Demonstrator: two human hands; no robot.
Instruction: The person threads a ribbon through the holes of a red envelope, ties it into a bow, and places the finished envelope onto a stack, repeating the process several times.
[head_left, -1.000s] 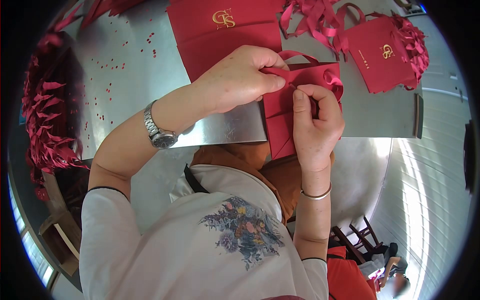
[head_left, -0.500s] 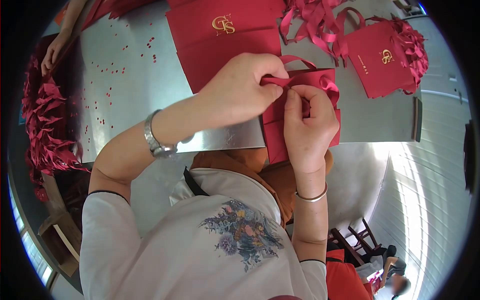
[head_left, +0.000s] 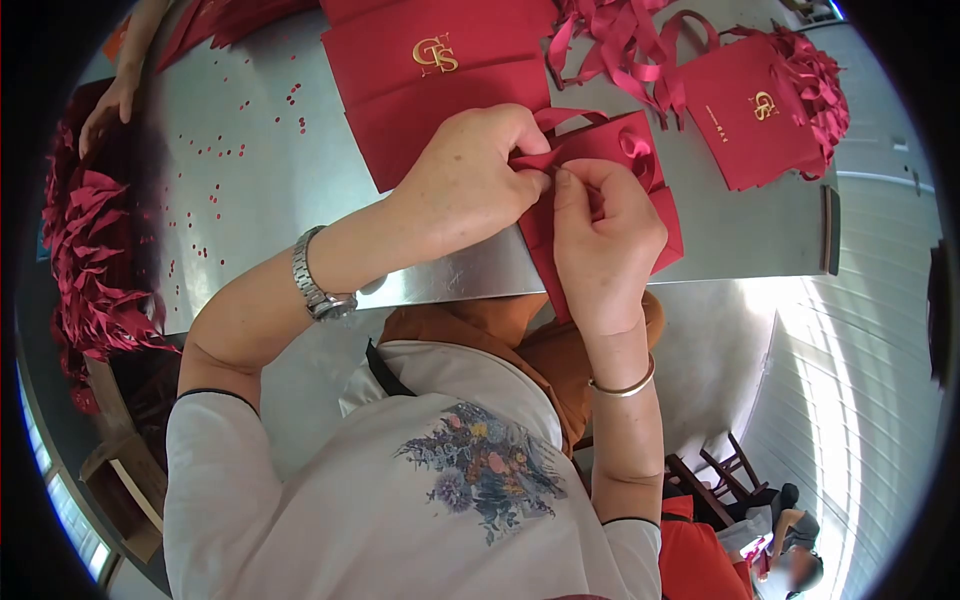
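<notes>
A red paper bag (head_left: 540, 255) lies at the table's front edge under both my hands, turned at a slant. My left hand (head_left: 485, 160) pinches a red ribbon (head_left: 538, 157) at the bag's top between thumb and fingers. Close beside it, my right hand (head_left: 610, 235) is closed, thumb against forefinger, at the same ribbon; the exact spot it grips is partly hidden by its fingers. A ribbon loop (head_left: 636, 145) stands out from the bag's far right side. Behind my left hand lie overlapping red bags (head_left: 435, 90) with a gold logo.
A stack of red bags (head_left: 735, 120) with ribbons lies at the right of the metal table (head_left: 270, 200). Loose ribbons (head_left: 610, 45) lie at the back, small red dots (head_left: 230, 150) at left. Ribbon bundles (head_left: 95, 260) hang at the left edge near another person's hand (head_left: 108, 110).
Both my hands have shifted slightly left with the ribbon still between them. The bag beneath has turned and tilted. The other person's hand at the left has moved a little.
</notes>
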